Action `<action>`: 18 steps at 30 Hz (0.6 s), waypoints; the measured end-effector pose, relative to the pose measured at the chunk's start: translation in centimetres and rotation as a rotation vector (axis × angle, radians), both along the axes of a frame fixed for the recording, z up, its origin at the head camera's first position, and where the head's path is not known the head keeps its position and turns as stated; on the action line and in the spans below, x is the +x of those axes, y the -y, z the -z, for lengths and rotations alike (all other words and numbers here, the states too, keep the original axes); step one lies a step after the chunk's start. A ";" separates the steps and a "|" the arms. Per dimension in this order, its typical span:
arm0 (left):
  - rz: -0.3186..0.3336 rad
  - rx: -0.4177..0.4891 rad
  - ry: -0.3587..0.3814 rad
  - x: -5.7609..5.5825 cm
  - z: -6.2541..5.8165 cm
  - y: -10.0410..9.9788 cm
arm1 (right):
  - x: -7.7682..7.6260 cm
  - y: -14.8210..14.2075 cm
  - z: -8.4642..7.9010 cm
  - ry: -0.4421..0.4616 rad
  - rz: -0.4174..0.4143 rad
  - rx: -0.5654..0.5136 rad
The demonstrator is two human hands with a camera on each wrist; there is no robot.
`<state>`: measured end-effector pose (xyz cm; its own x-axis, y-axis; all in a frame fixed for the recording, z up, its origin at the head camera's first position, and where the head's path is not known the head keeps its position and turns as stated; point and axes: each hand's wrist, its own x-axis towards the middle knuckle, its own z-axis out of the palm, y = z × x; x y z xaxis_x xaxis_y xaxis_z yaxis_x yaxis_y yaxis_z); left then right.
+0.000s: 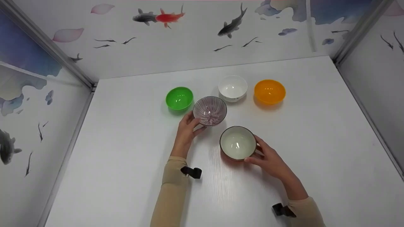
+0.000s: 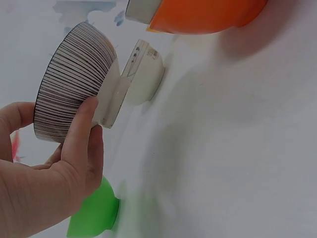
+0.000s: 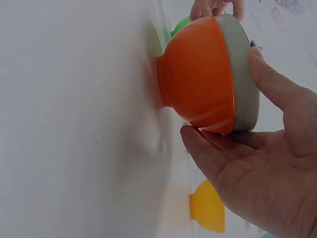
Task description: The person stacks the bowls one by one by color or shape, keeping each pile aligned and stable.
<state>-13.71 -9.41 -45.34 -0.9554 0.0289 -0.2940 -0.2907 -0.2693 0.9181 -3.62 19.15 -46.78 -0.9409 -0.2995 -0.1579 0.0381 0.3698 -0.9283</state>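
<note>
My left hand grips a striped bowl, thumb at its rim and fingers beneath. The left wrist view shows dark thin lines around its pale outside and the bowl held above the table. On the right, my right hand holds another bowl, pale inside with a dark rim. Seen from the right wrist, this bowl is orange outside with a grey band under the rim. The thumb lies at the rim and the fingers support its side, its foot close to the tabletop.
Behind the hands, a green bowl, a white bowl and a yellow-orange bowl stand on the white table. Panels printed with fish enclose the table at the back and sides.
</note>
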 end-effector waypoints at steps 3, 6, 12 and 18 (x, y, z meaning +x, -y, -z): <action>0.006 0.005 -0.007 0.2 -0.3 0.0 | 0.0 0.0 0.0 0.001 -0.004 0.000; 0.007 0.007 -0.006 0.3 -0.5 0.0 | -0.1 0.0 0.0 0.002 -0.003 0.002; 0.005 0.025 -0.004 0.4 -0.7 -0.2 | 0.0 0.0 0.0 0.001 0.000 0.009; 0.013 0.017 -0.002 0.6 -1.0 -0.2 | 0.0 0.0 -0.1 0.008 0.002 0.012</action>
<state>-13.13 -9.16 -44.36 -0.9554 0.0463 -0.2915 -0.2925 -0.2810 0.9140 -3.64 19.11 -46.66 -0.9403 -0.2954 -0.1690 0.0463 0.3808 -0.9235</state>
